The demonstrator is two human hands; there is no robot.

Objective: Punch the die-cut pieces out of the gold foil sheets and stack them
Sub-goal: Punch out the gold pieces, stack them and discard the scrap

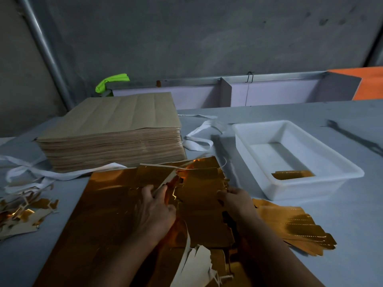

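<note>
A gold foil sheet (107, 204) lies flat, its right half torn (edges ragged), beside fanned punched pieces (294, 226).

Dim, soft focus, foil glare, wide-angle bending at edges

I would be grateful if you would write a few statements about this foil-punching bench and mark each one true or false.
1. Both the left hand and the right hand are on the gold foil sheet. True.
2. The white tray is empty. False: a few gold pieces lie at its near end.
3. A tall stack of brown sheets stands behind the gold foil sheet, left of the white tray. True.
4. The punched stack lies left of the left hand. False: it lies on the table to the right of the right hand. Only the scrap lies on the left.
</note>
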